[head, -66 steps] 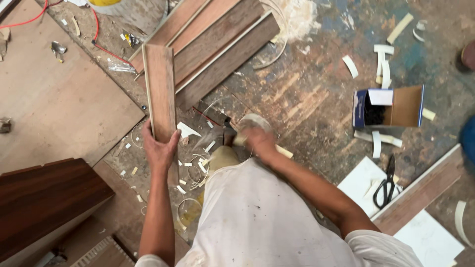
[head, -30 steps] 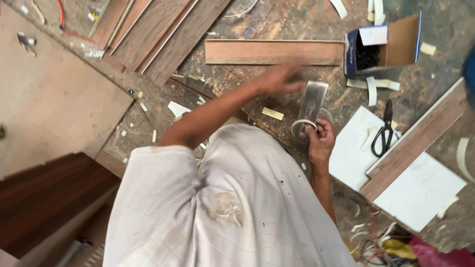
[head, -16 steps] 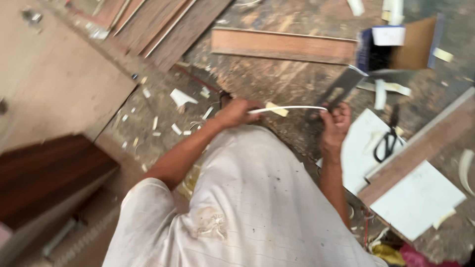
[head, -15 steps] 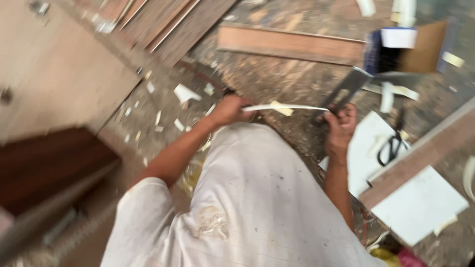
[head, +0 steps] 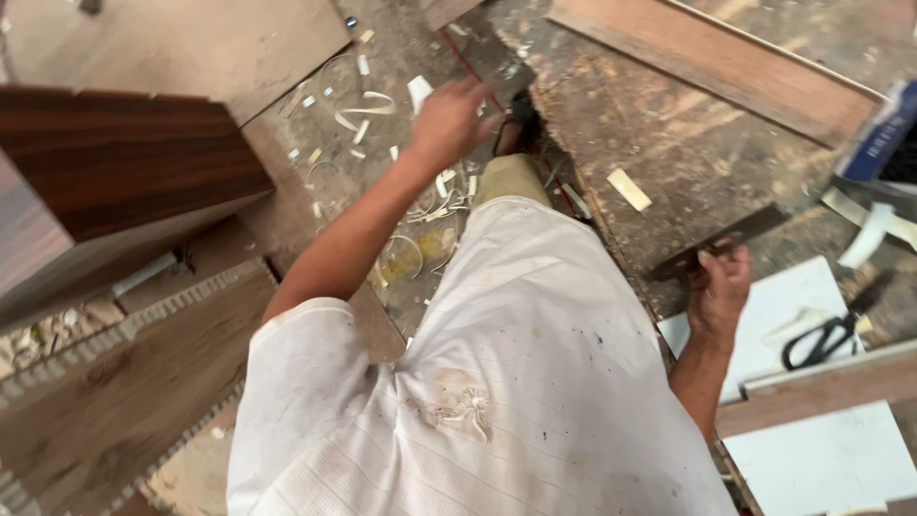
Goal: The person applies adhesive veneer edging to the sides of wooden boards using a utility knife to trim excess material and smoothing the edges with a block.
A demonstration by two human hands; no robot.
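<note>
Head view, looking straight down over a white shirt and a very littered workshop floor. The left hand is out at upper centre of the frame, arm stretched forward, fingers loosely bunched and slightly curled; it's motion-blurred, so I can't tell whether anything thin is pinched between them. It hovers over a scatter of pale edge-band offcuts curling on the floor.

Over at right of centre, the right hand is wrapped around the end of a dark flat tool, fingers pressed together in a firm grip, the blade angling up and to the right along the scuffed floor. What kind of tool it is, the blur won't let me say.

Now, how far along? Judging by the look of it, the trimming work is well under way: plenty of cut strips lie around, and a single pale strip piece sits alone just above the tool. A long reddish wooden board lies across the upper right, touched by neither hand. So I'd say this board is not yet being worked.

Elsewhere: black-handled scissors rest on a white sheet at the right edge, a dark wood-grain cabinet fills the upper left, and a blue box peeks in at far right.
</note>
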